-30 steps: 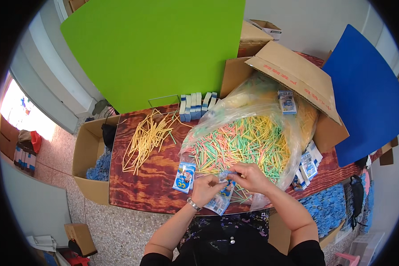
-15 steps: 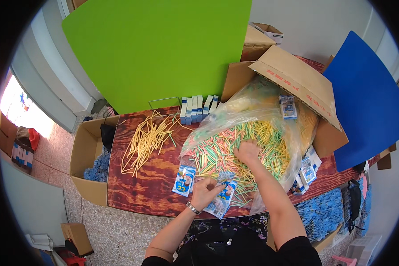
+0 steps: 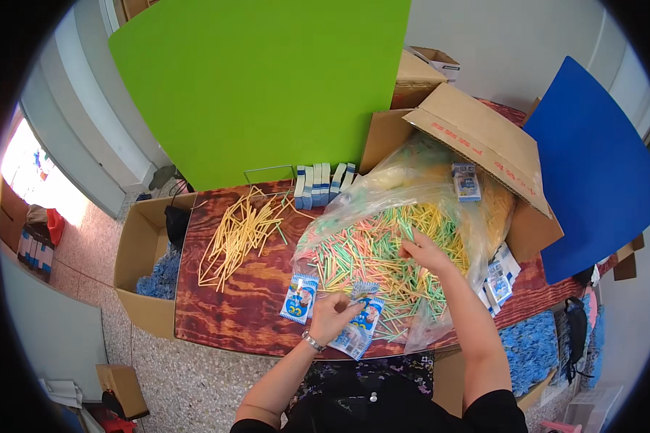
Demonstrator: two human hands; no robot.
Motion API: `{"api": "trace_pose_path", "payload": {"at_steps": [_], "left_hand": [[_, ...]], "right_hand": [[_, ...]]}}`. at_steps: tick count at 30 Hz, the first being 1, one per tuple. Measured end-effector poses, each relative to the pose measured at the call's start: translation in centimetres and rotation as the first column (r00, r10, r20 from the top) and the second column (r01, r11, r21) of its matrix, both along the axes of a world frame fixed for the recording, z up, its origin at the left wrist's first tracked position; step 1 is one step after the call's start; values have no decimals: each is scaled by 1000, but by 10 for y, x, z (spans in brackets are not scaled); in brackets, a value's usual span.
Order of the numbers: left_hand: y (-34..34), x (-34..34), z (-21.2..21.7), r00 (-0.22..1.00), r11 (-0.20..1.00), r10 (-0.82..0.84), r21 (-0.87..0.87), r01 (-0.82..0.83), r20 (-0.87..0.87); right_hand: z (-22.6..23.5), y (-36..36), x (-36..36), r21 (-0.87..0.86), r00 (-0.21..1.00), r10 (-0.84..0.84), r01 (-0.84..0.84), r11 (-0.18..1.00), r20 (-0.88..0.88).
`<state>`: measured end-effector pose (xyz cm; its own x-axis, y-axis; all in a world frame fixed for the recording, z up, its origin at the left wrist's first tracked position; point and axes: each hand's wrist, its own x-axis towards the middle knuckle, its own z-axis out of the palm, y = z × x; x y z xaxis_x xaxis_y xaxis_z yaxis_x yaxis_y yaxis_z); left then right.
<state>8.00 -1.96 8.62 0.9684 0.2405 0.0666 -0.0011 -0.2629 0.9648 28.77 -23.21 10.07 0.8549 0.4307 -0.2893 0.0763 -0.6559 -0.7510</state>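
Note:
A big clear plastic bag (image 3: 440, 195) full of green, orange and yellow straws (image 3: 361, 252) lies on the wooden table (image 3: 253, 303). My right hand (image 3: 424, 252) reaches into the bag's opening and rests on the straws, fingers curled among them. My left hand (image 3: 332, 315) grips a small blue and white packet (image 3: 361, 328) near the table's front edge. Another small packet (image 3: 300, 297) lies flat just left of it.
Loose yellow straws (image 3: 238, 231) are piled at the table's left. A row of blue and white packets (image 3: 323, 182) stands at the back. An open cardboard box (image 3: 477, 137) sits behind the bag; more packets (image 3: 498, 278) lie at the right. A box (image 3: 141, 252) stands on the floor at left.
My right hand left the packet at the front edge and moved up into the bag of straws. My left hand stayed on the packet.

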Motion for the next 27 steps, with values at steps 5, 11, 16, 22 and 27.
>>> {"api": "trace_pose_path", "payload": {"at_steps": [5,11,16,22,27], "left_hand": [[-5,7,6,1000,999,-22,-25,22,6],[-12,12,-9,998,993,-62,-104,58,-31],[-17,13,-33,998,991,-57,-124,56,-4],[-21,14,-38,995,984,-92,-151,97,43],[-19,18,-35,998,990,-61,-131,60,-3]], "right_hand": [[-5,-13,-29,491,792,-113,476,729,-600],[-5,-27,-38,481,789,-14,388,786,-614],[5,-18,-51,430,711,-66,493,757,-700],[29,-18,-61,515,905,51,194,835,-423],[58,-26,-48,549,895,187,75,832,-406]]}}
